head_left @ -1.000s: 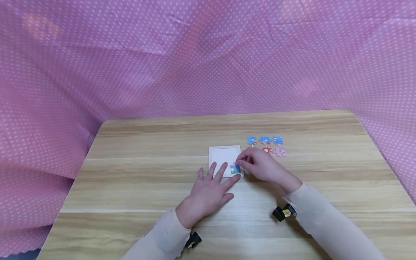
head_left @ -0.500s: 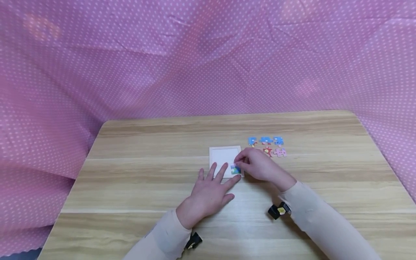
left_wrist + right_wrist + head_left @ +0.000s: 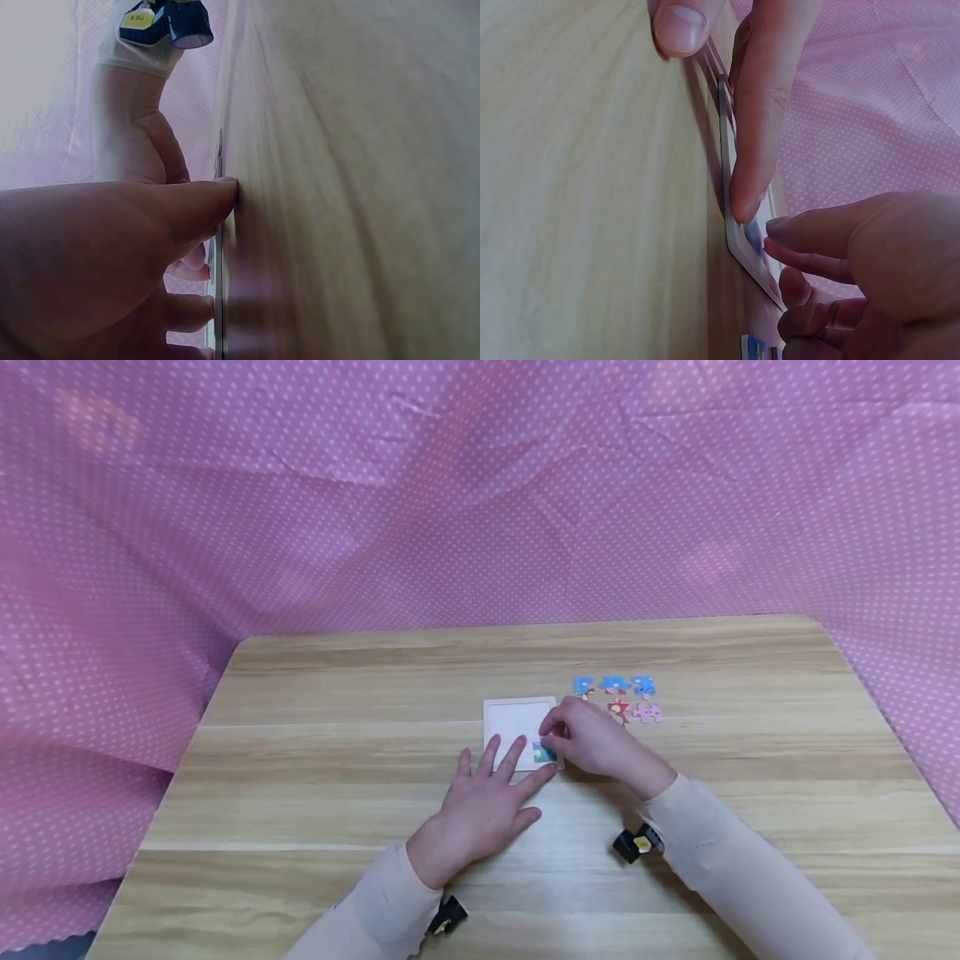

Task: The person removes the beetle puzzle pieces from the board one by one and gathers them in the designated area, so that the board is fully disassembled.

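Note:
A square white puzzle tray point(image 3: 517, 718) lies on the wooden table, with a blue-green puzzle piece point(image 3: 544, 754) in its lower right corner. My left hand point(image 3: 480, 806) is spread flat, several straight fingers resting on the tray and the index fingertip at its near right corner. My right hand point(image 3: 596, 739) has thumb and index finger pinched together over the upper edge of that corner piece. In the right wrist view, the thumb of the right hand point(image 3: 885, 255) meets the index finger close above the tray; the small puzzle piece in the pinch is mostly hidden by the fingertips.
Right of the tray, loose puzzle pieces lie in two rows: blue ones point(image 3: 615, 684) at the back, a red one point(image 3: 617, 711) and a pink one point(image 3: 647, 712) in front. A pink dotted cloth point(image 3: 480, 510) hangs behind the table point(image 3: 337, 693).
My right hand has shifted slightly left and down, its pinched fingertips now covering the pink piece that showed above the corner piece. The left hand stays put.

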Motion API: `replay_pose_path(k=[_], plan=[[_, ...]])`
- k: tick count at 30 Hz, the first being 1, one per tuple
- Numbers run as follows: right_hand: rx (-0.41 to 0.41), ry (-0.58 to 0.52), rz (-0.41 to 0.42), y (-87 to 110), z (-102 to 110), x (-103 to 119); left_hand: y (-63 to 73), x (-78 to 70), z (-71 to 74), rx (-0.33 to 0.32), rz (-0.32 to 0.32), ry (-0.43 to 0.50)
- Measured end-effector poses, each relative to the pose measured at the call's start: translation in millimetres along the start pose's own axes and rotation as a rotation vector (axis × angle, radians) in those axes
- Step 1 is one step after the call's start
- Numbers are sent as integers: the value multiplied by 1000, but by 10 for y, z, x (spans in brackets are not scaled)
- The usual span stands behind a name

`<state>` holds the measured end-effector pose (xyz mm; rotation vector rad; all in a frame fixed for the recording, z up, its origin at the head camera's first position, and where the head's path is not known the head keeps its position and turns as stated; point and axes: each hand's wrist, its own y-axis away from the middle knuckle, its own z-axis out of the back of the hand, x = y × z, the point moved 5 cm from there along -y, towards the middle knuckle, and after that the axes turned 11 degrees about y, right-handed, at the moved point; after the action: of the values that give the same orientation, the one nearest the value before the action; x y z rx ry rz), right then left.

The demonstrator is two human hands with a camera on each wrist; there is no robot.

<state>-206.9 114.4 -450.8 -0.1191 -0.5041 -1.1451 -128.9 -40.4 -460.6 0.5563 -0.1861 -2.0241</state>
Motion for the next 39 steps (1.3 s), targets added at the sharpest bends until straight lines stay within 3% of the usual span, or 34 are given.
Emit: replay_pose_path(k=[19,39], plan=[[-29,9,15,21,13,31,5,-3,7,13,9,16],[-9,-62,-10,39,67,30,-6,14,16,4,-1,7]])
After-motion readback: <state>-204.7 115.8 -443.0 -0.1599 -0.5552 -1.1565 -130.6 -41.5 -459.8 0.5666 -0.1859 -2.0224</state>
